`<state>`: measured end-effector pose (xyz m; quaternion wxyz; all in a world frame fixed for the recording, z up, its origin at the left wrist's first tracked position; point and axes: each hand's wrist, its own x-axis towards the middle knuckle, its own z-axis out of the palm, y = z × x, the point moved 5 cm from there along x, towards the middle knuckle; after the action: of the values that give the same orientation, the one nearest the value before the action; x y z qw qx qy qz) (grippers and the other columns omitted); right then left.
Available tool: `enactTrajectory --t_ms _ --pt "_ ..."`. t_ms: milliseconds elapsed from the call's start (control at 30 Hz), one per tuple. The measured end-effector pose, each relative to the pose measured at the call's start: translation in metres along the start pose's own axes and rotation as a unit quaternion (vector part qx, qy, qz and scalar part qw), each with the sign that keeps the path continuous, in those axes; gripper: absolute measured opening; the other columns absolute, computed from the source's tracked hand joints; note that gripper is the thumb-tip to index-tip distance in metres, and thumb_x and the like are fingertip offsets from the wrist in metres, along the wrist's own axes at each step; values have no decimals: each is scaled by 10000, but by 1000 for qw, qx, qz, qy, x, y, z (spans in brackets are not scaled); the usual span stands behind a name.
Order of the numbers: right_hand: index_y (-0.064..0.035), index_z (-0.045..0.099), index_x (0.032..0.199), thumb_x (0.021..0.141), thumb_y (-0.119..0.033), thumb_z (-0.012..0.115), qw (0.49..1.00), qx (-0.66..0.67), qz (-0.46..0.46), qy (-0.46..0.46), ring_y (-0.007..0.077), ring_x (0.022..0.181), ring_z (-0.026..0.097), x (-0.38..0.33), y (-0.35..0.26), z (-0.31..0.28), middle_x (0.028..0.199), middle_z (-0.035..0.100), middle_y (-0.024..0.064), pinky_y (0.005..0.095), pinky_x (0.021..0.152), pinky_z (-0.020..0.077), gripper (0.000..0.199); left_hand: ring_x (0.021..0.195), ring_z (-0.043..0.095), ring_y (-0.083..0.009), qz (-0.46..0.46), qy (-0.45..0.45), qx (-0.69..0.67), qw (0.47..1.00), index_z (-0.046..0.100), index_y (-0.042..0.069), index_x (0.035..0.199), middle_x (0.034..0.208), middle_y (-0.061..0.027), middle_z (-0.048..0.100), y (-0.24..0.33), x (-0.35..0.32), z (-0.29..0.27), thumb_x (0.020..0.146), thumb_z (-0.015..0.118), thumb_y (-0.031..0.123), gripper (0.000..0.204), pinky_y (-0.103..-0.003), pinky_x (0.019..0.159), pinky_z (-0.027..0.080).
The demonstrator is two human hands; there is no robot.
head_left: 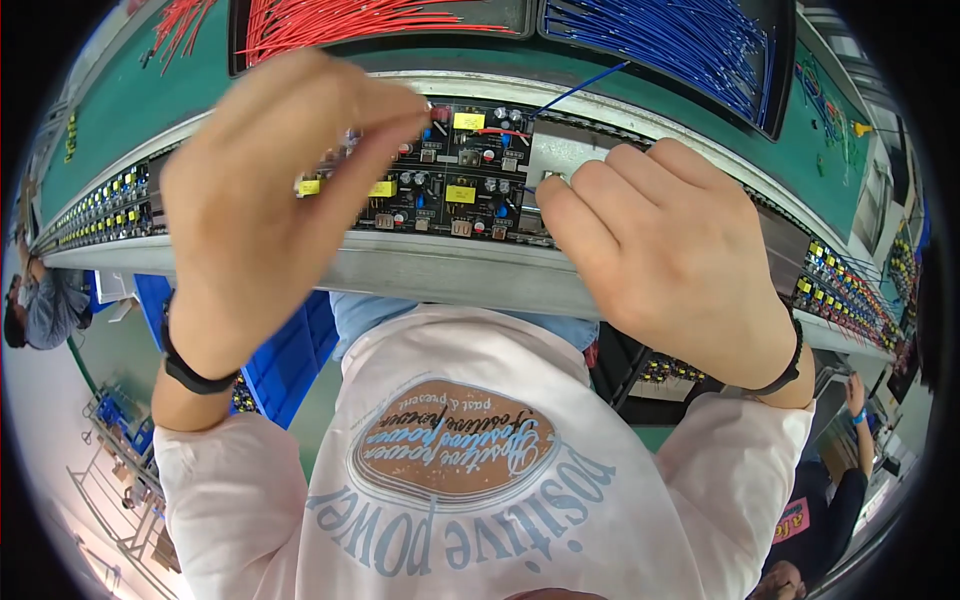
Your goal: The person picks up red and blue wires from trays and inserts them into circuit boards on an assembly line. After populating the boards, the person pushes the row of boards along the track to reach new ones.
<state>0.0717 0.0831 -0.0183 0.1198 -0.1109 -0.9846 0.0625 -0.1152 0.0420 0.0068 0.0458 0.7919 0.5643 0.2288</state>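
Note:
Black circuit boards (440,215) with yellow, blue and red-and-white parts lie in a row on the metal rail in front of me. My left hand (265,190) is held over their left part, slightly blurred, thumb and finger pinched together close to the upper row of parts. What the pinch holds, if anything, cannot be made out. Closed beside the boards' right end, my right hand (660,235) has its fingers curled under; their grip is hidden. A short red wire (503,132) lies across the upper row, and a blue wire (582,88) slants up from the boards' right end.
Beyond the rail, black trays hold many red wires (340,25) and blue wires (650,45). More boards (100,220) run along the rail leftward, others (840,285) rightward. A blue bin (290,350) is below the rail. Other people (50,300) are at both sides.

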Motion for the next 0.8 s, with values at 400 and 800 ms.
enactTrajectory --t_ms 400,800 --pt "-51 710 1049 906 -119 741 959 197 188 73 211 786 656 5 68 -33 848 687 61 333 700 511 162 729 640 -228 54 -109 -48 991 686 52 925 918 -64 603 34 -11 50 779 749 36 161 -341 582 522" --pt "-40 638 891 882 -99 732 966 -100 205 120 321 812 647 5 114 -19 867 631 113 405 719 516 112 792 644 -219 49 -140 -3 989 630 17 900 914 -69 535 31 -7 53 754 673 42 155 -333 599 533"
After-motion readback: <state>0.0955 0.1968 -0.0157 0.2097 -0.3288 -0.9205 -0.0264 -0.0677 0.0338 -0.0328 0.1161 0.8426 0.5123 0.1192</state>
